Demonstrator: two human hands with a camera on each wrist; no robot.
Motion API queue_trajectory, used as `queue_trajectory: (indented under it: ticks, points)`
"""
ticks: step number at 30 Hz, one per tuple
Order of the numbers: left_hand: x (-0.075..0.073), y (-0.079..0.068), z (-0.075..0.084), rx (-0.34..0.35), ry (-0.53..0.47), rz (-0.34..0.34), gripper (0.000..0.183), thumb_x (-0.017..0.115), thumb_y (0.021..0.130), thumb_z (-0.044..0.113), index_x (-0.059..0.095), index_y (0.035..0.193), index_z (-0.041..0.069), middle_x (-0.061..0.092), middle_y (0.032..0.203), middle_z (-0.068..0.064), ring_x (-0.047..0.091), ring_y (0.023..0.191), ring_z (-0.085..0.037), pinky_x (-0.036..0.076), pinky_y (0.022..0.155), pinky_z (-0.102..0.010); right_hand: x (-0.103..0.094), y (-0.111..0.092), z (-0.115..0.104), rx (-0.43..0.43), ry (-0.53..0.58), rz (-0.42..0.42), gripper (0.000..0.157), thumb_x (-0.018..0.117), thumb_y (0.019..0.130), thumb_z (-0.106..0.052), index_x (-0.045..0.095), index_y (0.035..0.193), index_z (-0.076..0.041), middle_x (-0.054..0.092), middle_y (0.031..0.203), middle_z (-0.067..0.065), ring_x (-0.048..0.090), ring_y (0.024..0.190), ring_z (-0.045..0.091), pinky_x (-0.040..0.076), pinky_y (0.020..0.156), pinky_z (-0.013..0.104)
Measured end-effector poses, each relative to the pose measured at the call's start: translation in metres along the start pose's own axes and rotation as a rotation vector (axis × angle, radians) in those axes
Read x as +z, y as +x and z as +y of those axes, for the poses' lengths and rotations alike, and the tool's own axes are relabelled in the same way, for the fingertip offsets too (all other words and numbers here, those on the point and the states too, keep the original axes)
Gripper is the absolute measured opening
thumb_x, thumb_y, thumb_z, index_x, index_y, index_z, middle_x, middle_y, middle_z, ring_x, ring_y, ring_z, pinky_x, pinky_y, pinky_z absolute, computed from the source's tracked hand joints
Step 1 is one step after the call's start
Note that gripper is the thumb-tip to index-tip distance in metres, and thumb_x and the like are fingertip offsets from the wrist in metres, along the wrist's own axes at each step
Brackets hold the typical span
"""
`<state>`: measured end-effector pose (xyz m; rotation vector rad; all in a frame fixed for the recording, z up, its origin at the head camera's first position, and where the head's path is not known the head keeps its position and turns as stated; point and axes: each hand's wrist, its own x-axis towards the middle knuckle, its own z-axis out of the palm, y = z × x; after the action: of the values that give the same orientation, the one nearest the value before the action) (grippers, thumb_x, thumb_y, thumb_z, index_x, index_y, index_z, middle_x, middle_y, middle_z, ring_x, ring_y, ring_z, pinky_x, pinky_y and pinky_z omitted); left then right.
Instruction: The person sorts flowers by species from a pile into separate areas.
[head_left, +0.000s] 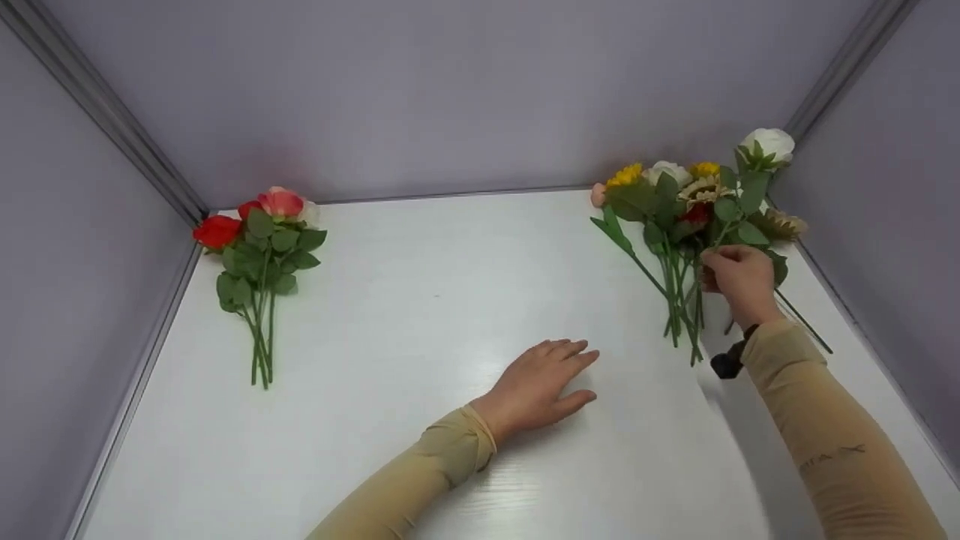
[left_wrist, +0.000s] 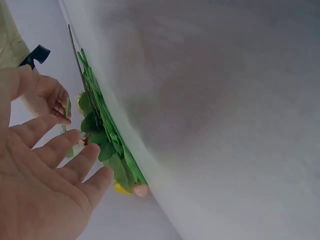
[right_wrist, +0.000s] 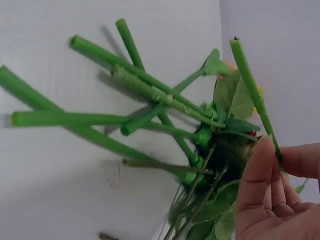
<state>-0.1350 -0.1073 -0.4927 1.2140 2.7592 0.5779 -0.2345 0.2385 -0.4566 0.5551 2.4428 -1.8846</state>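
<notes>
Right grip (head_left: pixel 739 279): nearly closed, thumb and forefinger pinching the stem (right_wrist: pixel 254 90) of a white rose (head_left: pixel 766 148); on my wrist feed I see the stem's end jutting out past the fingertips.
White rose: bloom beyond the right grip and slightly to its right, showing against the purplish-grey wall (head_left: pixel 480 97), green leaves between bloom and fingers.
Mixed bunch (head_left: pixel 664 206): just left of and beyond the right grip, lying on the table (head_left: pixel 435 322); I make out yellow flowers (head_left: pixel 625 175), a beige sunflower (head_left: pixel 703 190), another white bloom (head_left: pixel 667 171), a dark red bloom (head_left: pixel 697 214) and a peach bud (head_left: pixel 598 195).
Bunch stems: crossing one another, most ends left of the right grip, pointing back toward me.
Left grip (head_left: pixel 538 386): fingers spread, nothing held, well left and nearer me than the right grip; I cannot tell whether it touches the table.
Red and pink flowers (head_left: pixel 283 202): well left of the left grip and farther out, lying together, stems toward me.
Black wrist device (head_left: pixel 726 365): right behind the right grip, at the sleeve (head_left: pixel 840 427) cuff.
</notes>
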Motion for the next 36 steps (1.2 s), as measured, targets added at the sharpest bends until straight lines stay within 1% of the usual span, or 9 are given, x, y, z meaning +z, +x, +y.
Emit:
queue_trajectory:
  ticks: [3,7,12,15,17,22,28,33,36]
  points:
    - [-0.009,0.000,-0.011,-0.137,-0.225,0.079,0.044,0.056,0.107,0.038,0.059,0.146,0.017,0.057,0.147,0.001,0.049,0.138,-0.017,0.039,0.114,-0.033,0.020,-0.009,0.000,-0.046,-0.016,-0.053,0.046,0.061,0.104,-0.030,0.052,0.135,0.002,0.060,0.116,0.016,0.065,0.094,0.019,0.060,0.079,0.029]
    - [-0.025,0.003,-0.030,-0.332,-0.575,0.212,0.033,0.058,0.106,0.032,0.069,0.133,0.017,0.067,0.131,0.004,0.059,0.124,-0.014,0.048,0.104,-0.033,0.062,-0.027,-0.001,-0.096,-0.063,-0.153,0.045,0.062,0.104,-0.031,0.055,0.133,0.002,0.062,0.116,0.021,0.066,0.094,0.022,0.060,0.083,0.038]
    - [-0.046,0.013,-0.058,-0.469,-0.843,0.352,0.027,0.062,0.104,0.029,0.073,0.124,0.015,0.070,0.117,0.005,0.063,0.109,-0.011,0.053,0.093,-0.033,0.127,-0.055,-0.006,-0.117,-0.029,-0.270,0.035,0.067,0.101,-0.023,0.061,0.124,0.003,0.066,0.105,0.021,0.068,0.086,0.026,0.061,0.077,0.041]
    - [-0.055,0.019,-0.072,-0.534,-0.935,0.400,0.026,0.065,0.103,0.030,0.074,0.121,0.015,0.070,0.113,0.003,0.064,0.106,-0.013,0.054,0.091,-0.034,0.164,-0.074,-0.007,-0.130,-0.006,-0.335,0.026,0.069,0.099,-0.018,0.065,0.117,0.001,0.068,0.098,0.018,0.069,0.080,0.027,0.062,0.072,0.039]
    - [-0.059,0.021,-0.079,-0.573,-0.992,0.423,0.027,0.066,0.102,0.030,0.074,0.120,0.012,0.071,0.110,-0.001,0.065,0.106,-0.019,0.055,0.091,-0.037,0.185,-0.086,-0.008,-0.141,-0.003,-0.375,0.021,0.069,0.099,-0.015,0.066,0.113,0.000,0.069,0.093,0.017,0.070,0.078,0.027,0.062,0.070,0.038]
    - [-0.063,0.019,-0.090,-0.641,-1.058,0.457,0.029,0.069,0.100,0.027,0.072,0.116,0.004,0.072,0.106,-0.007,0.067,0.104,-0.031,0.056,0.090,-0.043,0.220,-0.104,-0.009,-0.202,-0.031,-0.447,0.015,0.070,0.097,-0.011,0.066,0.108,-0.001,0.068,0.084,0.012,0.068,0.070,0.023,0.061,0.066,0.036]
    - [-0.064,0.011,-0.090,-0.677,-1.134,0.466,0.028,0.074,0.096,0.024,0.071,0.113,0.001,0.070,0.104,-0.011,0.068,0.098,-0.029,0.055,0.094,-0.051,0.231,-0.110,-0.007,-0.227,-0.057,-0.466,0.014,0.071,0.096,-0.010,0.066,0.106,-0.002,0.067,0.081,0.010,0.067,0.066,0.020,0.060,0.064,0.034]
    - [-0.065,0.009,-0.093,-0.708,-1.166,0.456,0.027,0.074,0.096,0.022,0.069,0.112,0.001,0.070,0.104,-0.011,0.068,0.093,-0.024,0.057,0.091,-0.046,0.235,-0.114,-0.003,-0.232,-0.040,-0.474,0.020,0.070,0.096,-0.010,0.066,0.112,0.001,0.068,0.084,0.010,0.067,0.069,0.021,0.061,0.065,0.035]
    - [-0.068,0.009,-0.097,-0.717,-1.174,0.474,0.026,0.073,0.097,0.022,0.069,0.113,0.001,0.070,0.105,-0.012,0.068,0.093,-0.023,0.059,0.086,-0.040,0.237,-0.119,0.003,-0.205,-0.003,-0.513,0.024,0.070,0.096,-0.008,0.065,0.116,0.002,0.068,0.087,0.011,0.069,0.073,0.022,0.061,0.068,0.036]
